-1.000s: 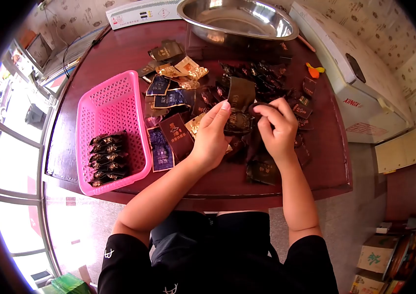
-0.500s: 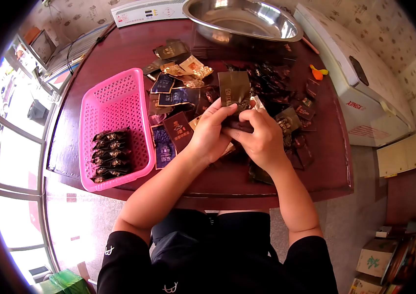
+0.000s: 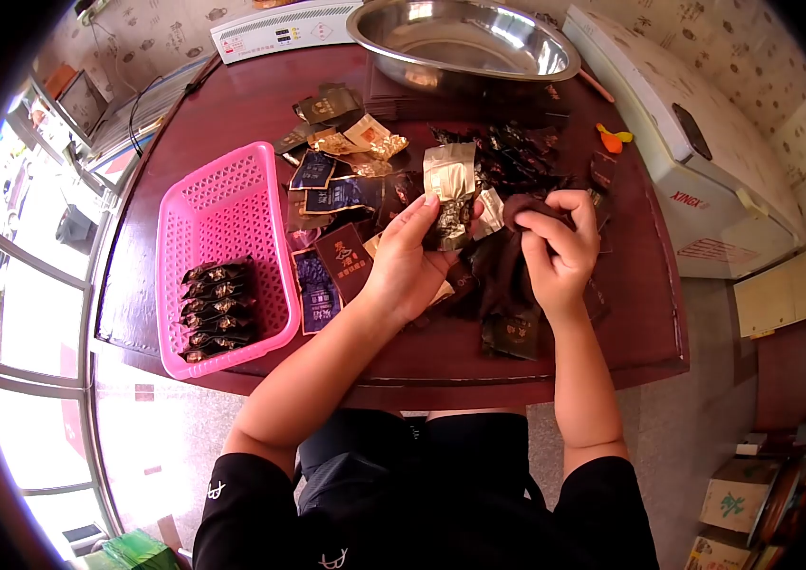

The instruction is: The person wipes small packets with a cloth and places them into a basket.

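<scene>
My left hand (image 3: 407, 249) is closed on a foil packet (image 3: 450, 169), held upright with its pale gold top above the thumb. My right hand (image 3: 559, 249) pinches a dark brown, soft, cloth-like piece (image 3: 500, 271), part of which hangs towards the table. Beside the left wrist lies a maroon packet (image 3: 344, 258), with dark blue packets (image 3: 334, 196) and gold foil packets (image 3: 372, 136) behind it. Dark packets (image 3: 521, 157) are heaped beyond the right hand. Several dark packets (image 3: 218, 309) lie in a row inside the pink basket (image 3: 281, 237), left of my left forearm.
A steel basin (image 3: 464, 71) stands at the back of the dark red table (image 3: 612, 323), near a white panel with controls (image 3: 289, 30). An orange and yellow object (image 3: 614, 139) lies at the right. Beyond that edge is a white appliance (image 3: 697, 171).
My hands have come apart. The right hand has moved right with the brown cloth-like piece, and the packet in my left hand has turned to show its pale gold side.
</scene>
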Available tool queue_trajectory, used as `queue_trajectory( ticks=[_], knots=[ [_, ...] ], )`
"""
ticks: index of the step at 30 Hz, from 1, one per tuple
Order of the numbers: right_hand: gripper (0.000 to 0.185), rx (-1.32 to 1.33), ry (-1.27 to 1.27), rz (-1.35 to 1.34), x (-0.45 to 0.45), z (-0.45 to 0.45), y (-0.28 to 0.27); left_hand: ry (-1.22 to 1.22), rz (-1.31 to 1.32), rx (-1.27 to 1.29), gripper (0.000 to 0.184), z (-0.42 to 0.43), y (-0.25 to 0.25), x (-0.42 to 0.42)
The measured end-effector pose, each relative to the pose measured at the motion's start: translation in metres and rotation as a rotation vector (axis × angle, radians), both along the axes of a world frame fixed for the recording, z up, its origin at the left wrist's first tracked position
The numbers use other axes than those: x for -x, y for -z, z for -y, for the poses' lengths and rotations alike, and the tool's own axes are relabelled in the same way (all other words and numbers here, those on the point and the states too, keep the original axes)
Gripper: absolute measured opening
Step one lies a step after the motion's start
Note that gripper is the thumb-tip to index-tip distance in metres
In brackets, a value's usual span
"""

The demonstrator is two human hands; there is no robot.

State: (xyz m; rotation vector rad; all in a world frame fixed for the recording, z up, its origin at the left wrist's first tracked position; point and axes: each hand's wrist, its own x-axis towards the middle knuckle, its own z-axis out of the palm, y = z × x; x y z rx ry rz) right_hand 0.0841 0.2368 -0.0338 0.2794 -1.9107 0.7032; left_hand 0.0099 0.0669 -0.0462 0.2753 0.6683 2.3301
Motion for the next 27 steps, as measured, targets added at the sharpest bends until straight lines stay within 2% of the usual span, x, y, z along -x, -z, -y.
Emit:
queue_trajectory(
  ticks=[2,4,5,10,12,16,19,22,25,27],
  knots=[
    [0.029,0.019,-0.134,-0.008,-0.003,0.005,-0.002,-0.008,-0.007,-0.007,0.033,0.000,0.003,0.001],
    [0.030,-0.172,-0.171,0.053,-0.004,0.016,-0.008,0.059,-0.019,-0.041,0.033,0.002,0.001,0.000],
    [0.030,-0.174,-0.194,0.075,-0.003,0.019,-0.002,0.089,-0.032,-0.007,0.034,0.002,-0.001,-0.002],
    [0.029,0.013,-0.082,0.097,0.001,0.014,0.004,0.200,-0.013,0.061,0.034,0.002,0.007,0.000],
    [0.030,-0.077,-0.081,0.071,-0.001,0.015,0.000,0.155,0.063,0.058,0.025,-0.002,0.002,-0.003],
    [0.029,-0.130,-0.161,0.087,-0.007,0.021,-0.009,0.213,0.011,-0.062,0.032,0.002,0.015,0.002],
    [0.026,-0.047,-0.078,0.078,-0.003,0.013,-0.004,0.242,-0.025,-0.074,0.032,-0.001,0.015,0.001],
    [0.027,-0.073,0.003,0.062,-0.002,0.013,-0.003,0.245,-0.058,-0.062,0.033,-0.002,0.010,-0.002],
    [0.028,-0.175,-0.138,0.070,-0.006,0.015,-0.011,0.157,-0.041,-0.062,0.029,-0.002,0.002,-0.006],
    [0.027,-0.163,-0.132,0.085,-0.007,0.016,-0.010,0.192,-0.050,-0.060,0.029,-0.002,0.006,-0.003]
  ],
)
